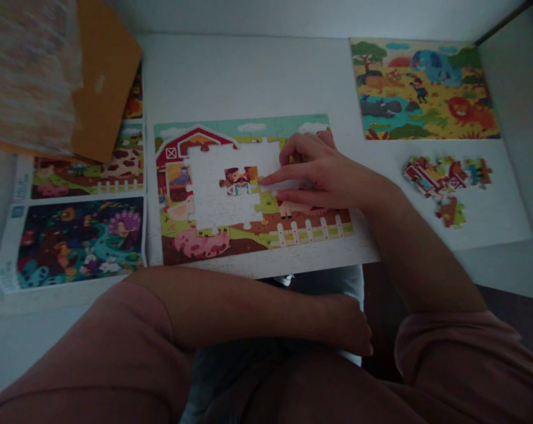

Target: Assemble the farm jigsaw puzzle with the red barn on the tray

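A farm jigsaw puzzle [199, 241] lies on the white table, its outer parts joined around a white gap. Inside the gap sits a loose piece [238, 181] showing a figure with brown hair. My right hand [314, 171] rests over the puzzle's right part with its fingers spread, the index fingertip close to the right side of that piece. Near the table's front edge, my left hand [348, 324] hangs over my lap, its fingers curled and mostly hidden from the camera.
Loose puzzle pieces [454, 182] are heaped at the right, below a safari picture [425, 91]. On the left lie a dark forest picture sheet [83, 241] and a farm sheet [87, 174], partly under orange card [105, 76] with clear plastic wrapping [27, 70].
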`<state>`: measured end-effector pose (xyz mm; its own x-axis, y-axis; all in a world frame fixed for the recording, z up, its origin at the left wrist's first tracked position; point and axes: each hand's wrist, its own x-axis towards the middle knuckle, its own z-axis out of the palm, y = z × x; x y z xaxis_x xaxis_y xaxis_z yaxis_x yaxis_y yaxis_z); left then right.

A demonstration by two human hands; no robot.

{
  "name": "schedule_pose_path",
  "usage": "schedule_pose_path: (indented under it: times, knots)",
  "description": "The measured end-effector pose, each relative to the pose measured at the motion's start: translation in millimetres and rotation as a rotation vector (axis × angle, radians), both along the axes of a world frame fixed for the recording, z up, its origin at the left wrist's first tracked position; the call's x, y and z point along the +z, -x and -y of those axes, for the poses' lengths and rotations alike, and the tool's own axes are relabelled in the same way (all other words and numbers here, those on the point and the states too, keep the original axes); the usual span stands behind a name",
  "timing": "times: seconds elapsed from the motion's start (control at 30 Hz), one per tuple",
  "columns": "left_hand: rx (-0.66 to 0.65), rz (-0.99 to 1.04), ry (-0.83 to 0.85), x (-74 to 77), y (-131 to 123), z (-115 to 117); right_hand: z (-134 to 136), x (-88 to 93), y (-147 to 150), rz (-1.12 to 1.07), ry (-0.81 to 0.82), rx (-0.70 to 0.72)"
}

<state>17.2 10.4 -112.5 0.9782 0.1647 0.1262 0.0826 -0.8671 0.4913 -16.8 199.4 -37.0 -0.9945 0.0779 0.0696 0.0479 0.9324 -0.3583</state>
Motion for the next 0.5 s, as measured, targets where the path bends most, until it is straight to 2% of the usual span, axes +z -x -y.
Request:
schedule_pose_path:
  times: [0.23, 0.5]
  knots:
    - [-0.004, -0.005, 0.012, -0.5, -0.9, 1.4, -3.6, -7.0, -1.2, -0.054, -0.020, 0.030]
    - [0.030, 0.049, 0.013, -5.8, -2.3, 3.4, -3.3, -5.7, -1.3, -0.052, -0.010, 0.043]
